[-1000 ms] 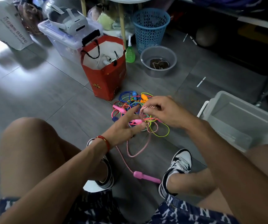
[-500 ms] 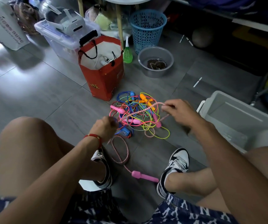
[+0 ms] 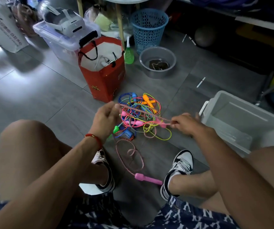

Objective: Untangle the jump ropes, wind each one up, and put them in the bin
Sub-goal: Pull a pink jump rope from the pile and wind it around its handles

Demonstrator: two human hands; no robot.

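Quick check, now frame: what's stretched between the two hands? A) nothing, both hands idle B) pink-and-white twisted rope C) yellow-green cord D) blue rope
B: the pink-and-white twisted rope runs taut from the left hand to the right hand above the tangled pile, each hand with a grip on it; its free pink handle lies on the floor between the shoes.

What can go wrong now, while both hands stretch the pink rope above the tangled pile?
The pink rope between the left hand and right hand passes over the tangled pile; pulling might tighten knots or drag it. The slack loops near the shoes might get stepped on.
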